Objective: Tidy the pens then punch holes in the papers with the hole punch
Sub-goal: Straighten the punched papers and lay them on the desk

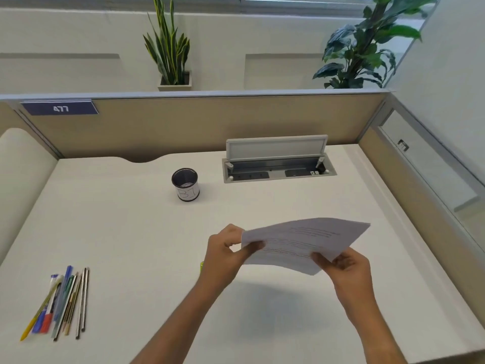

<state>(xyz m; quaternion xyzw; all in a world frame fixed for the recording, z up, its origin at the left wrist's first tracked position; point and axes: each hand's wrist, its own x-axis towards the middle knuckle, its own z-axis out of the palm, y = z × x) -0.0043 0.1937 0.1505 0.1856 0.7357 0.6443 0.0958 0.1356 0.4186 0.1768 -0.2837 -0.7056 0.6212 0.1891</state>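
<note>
Of the person only 2 bare forearms show, at 6 o'clock of the view, uncovered all the way from the lower edge to the wrists, ending in a bare left hand (223,252) and a bare right hand (347,269).

A blue sign (59,109) on the partition (210,122) ahead of me is showing the number 477 in white. The pen cup (183,177) is wearing a white label (187,193) with handwritten letters that are looking like "BI" (the second stroke is unclear). The papers (304,243) I am holding are carrying printed lines, too blurred for reading.
</note>
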